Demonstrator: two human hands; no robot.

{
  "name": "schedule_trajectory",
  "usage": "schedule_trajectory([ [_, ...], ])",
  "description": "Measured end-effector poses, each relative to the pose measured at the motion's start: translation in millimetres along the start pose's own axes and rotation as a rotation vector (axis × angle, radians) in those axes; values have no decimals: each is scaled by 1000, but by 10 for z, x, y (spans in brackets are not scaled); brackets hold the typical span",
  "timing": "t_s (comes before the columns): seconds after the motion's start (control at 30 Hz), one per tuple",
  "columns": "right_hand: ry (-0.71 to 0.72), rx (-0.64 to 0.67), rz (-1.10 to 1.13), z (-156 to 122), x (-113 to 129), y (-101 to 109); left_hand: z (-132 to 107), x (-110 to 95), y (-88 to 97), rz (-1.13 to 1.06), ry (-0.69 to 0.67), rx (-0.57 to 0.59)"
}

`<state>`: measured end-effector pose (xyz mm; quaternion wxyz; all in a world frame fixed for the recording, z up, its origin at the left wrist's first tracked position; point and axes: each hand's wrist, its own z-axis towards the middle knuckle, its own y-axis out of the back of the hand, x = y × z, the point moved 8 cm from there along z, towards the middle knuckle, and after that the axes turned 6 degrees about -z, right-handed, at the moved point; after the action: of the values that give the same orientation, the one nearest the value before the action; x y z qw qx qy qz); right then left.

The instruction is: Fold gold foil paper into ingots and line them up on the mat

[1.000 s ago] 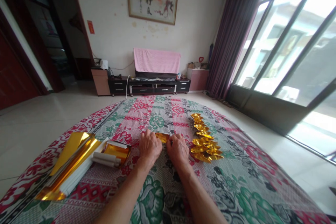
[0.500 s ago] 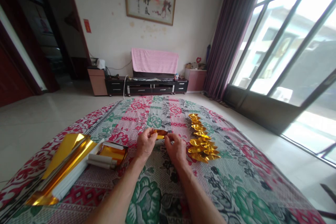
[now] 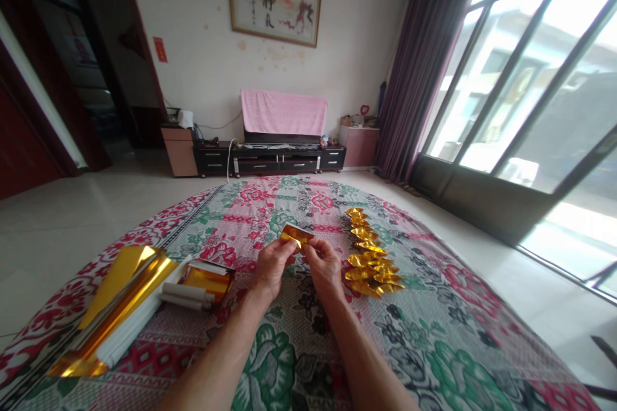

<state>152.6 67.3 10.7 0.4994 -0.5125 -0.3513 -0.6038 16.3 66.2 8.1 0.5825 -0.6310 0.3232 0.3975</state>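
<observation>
Both my hands pinch one small piece of gold foil paper [image 3: 297,234] over the middle of the flowered cloth. My left hand [image 3: 270,264] grips its left end, with the thumb on the shiny face. At the right end, my right hand [image 3: 324,264] has its fingers closed on the paper. To the right lies a row of folded gold foil pieces [image 3: 371,257] with pointed ends. On the left are larger gold foil sheets [image 3: 128,295], partly rolled, and a box [image 3: 230,279] with gold paper and white rolls [image 3: 187,295] beside it.
A flowered cloth [image 3: 284,359] covers the round surface under my hands. Beyond it stands a low black cabinet [image 3: 277,164] with a pink cloth [image 3: 284,112] over something above it. Tall windows [image 3: 525,90] and a purple curtain [image 3: 414,64] are at the right.
The gold foil paper has turned up so that more of its shiny face shows above my fingers. Both hands have shifted their grip slightly. The foil pieces on the cloth stay put.
</observation>
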Motion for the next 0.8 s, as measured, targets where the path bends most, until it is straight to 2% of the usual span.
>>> schedule_trajectory([
  [0.1,6,1,-23,-2,-23,-14,-1,30,17,34,5,-39],
  [0.23,46,24,-113,-8,-10,-47,24,-55,61,236,-55,-52],
  [0.33,85,52,-187,-32,63,-73,44,-157,76,408,-127,-18],
  [0.5,143,184,-218,-81,194,-164,47,-258,37,628,-271,83],
  [0.63,86,201,-179,-68,158,-161,45,-211,-2,572,-257,157],
  [0.8,48,213,-125,-75,157,-172,55,-144,0,448,-186,177],
])
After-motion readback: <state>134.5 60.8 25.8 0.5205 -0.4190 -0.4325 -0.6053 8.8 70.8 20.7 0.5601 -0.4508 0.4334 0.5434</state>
